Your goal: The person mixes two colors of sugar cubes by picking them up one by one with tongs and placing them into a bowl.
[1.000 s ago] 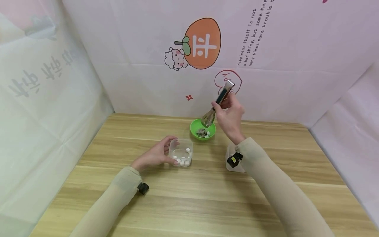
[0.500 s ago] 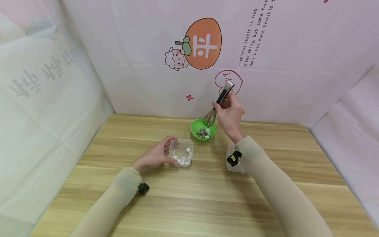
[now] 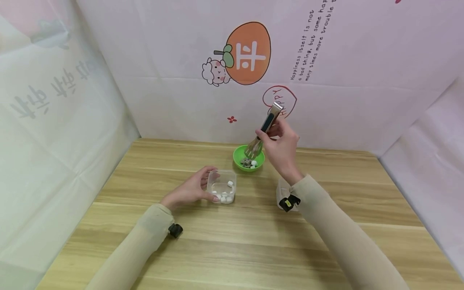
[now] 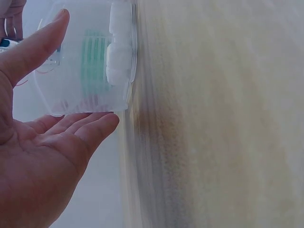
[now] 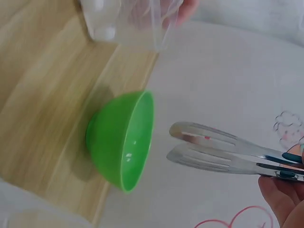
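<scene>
My left hand (image 3: 190, 188) grips a clear square plastic container (image 3: 222, 174) on the table, thumb on the near side and fingers on the far side. Several white marshmallow-like pieces (image 3: 223, 199) lie in it. In my right hand (image 3: 282, 148) is a pair of metal tongs (image 3: 270, 121) with dark grip panels, slanting down over a green bowl (image 5: 111, 137). The tongs' tips (image 5: 190, 130) stand slightly apart with nothing visible between them. Grey-brown pieces (image 3: 246, 163) and white pieces (image 3: 254, 163) sit in the bowl. The bowl's inside is mostly hidden in the right wrist view.
A second clear container (image 3: 282, 191) stands below my right forearm, partly covered by the wrist camera (image 3: 289, 203). Behind the wooden table (image 3: 224, 249) rises a white printed cloth (image 3: 174, 108), close to the bowl and tongs.
My right hand has tilted the tongs, bringing their top end lower and slightly left. The tips stay over the bowl. My left hand and its container have not moved.
</scene>
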